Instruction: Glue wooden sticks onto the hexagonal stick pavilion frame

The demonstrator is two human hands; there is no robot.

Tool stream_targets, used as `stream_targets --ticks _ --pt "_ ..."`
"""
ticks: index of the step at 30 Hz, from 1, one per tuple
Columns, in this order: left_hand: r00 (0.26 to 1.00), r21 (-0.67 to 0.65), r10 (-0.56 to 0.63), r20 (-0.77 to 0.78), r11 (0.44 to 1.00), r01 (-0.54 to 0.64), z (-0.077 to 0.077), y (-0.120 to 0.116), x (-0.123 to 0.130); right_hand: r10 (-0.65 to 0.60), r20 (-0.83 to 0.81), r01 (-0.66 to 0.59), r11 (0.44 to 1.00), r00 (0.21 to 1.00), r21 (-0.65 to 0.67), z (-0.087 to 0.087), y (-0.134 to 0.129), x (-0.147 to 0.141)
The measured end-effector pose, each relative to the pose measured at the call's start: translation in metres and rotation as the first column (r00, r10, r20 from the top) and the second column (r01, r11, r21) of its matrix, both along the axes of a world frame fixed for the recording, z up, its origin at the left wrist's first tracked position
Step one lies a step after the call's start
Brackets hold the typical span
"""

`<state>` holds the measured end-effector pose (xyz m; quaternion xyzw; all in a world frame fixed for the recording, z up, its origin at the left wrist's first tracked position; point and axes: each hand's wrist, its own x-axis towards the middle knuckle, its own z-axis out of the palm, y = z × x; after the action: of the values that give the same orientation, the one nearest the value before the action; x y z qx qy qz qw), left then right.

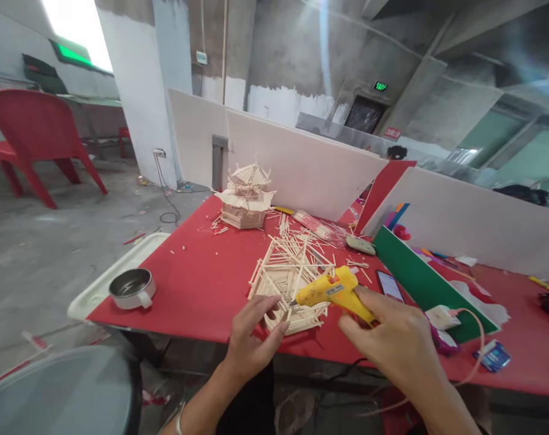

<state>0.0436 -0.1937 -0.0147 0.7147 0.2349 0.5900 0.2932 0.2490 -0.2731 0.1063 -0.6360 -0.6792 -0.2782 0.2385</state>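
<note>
Stick frame (274, 281): pale, latticed, many-sided, 5 o'clock from the pagoda (243, 216)
Right hand (395, 335): wrapped round yellow glue gun (331, 289)
Left hand (253, 339): fingertips at frame's 7 o'clock edge; grip cannot be told

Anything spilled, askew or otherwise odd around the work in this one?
Mildly: loose sticks lie strewn at mixed angles on the red tabletop, near a plastic packet, looking spilled beside the orderly pagoda model. A red strip on the floor looks like dropped litter. No clear damage shows.
</note>
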Motion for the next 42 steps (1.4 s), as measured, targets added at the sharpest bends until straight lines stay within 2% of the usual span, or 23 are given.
stream_targets --ticks 9,15,27,37,42 --pt "0.999 0.0 0.005 0.039 1.0 -0.005 -0.008 0.0 -0.002 0.048 0.169 -0.005 0.97 0.985 -0.243 0.053 0.026 -0.016" --pt "0.999 -0.003 0.0 0.054 1.0 0.0 -0.01 0.001 -0.001 0.059 0.279 0.05 0.928 0.959 -0.37 0.073 0.038 -0.028" --pt "0.997 -0.014 0.007 0.073 1.0 -0.006 -0.013 0.001 0.001 0.128 0.376 0.047 0.904 0.918 -0.424 0.082 0.054 -0.039" --pt "0.999 -0.013 0.029 0.043 1.0 -0.028 -0.011 0.001 -0.001 0.167 0.363 -0.008 0.916 0.917 -0.4 0.083 0.051 -0.033" --pt "0.999 -0.031 0.017 0.034 0.999 -0.016 -0.012 0.001 0.0 0.148 0.348 -0.002 0.922 0.926 -0.387 0.082 0.047 -0.03"
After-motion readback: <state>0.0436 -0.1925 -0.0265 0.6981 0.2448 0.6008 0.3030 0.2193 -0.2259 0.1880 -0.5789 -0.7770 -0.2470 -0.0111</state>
